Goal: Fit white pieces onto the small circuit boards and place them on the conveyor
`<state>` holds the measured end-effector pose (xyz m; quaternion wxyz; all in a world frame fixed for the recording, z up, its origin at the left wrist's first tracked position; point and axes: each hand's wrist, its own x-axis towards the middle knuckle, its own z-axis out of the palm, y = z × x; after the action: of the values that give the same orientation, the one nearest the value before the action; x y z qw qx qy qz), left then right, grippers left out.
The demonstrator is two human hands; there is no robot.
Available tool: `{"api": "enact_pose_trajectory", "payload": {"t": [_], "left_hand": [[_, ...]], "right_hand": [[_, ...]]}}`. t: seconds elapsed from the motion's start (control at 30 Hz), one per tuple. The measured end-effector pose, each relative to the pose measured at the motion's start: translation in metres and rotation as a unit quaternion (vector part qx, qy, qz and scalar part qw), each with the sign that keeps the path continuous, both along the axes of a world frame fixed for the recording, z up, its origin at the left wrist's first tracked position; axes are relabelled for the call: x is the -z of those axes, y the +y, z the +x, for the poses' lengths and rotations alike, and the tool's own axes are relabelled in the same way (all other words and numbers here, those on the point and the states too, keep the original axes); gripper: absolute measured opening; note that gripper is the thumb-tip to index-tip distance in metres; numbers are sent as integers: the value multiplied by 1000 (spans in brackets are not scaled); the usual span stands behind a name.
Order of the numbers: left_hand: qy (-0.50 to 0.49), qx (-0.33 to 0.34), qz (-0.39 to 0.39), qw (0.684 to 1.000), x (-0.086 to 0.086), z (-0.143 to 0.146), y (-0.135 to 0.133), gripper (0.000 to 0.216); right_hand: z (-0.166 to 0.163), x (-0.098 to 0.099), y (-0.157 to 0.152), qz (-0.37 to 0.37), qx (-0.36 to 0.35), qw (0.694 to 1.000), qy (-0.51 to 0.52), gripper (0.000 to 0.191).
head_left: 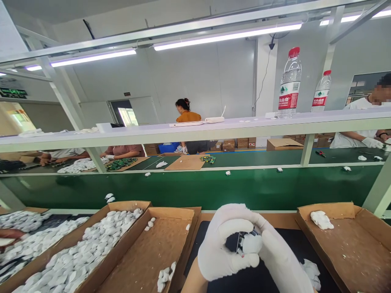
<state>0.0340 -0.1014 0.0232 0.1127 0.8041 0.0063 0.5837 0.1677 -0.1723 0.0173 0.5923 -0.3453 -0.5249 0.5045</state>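
Note:
Both my hands wear white gloves and meet low in the middle of the view. My left hand [224,248] curls around a small black part [233,241], fingers closed on it. My right hand [276,254] pinches a small white piece [251,243] against that black part. They hover above a black mat [308,244] at the near edge of the bench.
A cardboard tray [122,205] heaped with small white pieces lies at left, a nearly bare tray [171,213] beside it, another tray [357,211] at right. A green conveyor belt [198,187] runs across. Water bottles [289,83] stand on the shelf. Other people work beyond.

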Motion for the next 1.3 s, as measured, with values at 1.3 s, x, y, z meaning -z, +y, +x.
{"api": "enact_pose_trajectory", "payload": {"t": [1.3], "left_hand": [[-19, -38, -19, 999, 12, 10, -6, 50]], "right_hand": [[-8, -12, 6, 52, -117, 991, 36, 27]]}}
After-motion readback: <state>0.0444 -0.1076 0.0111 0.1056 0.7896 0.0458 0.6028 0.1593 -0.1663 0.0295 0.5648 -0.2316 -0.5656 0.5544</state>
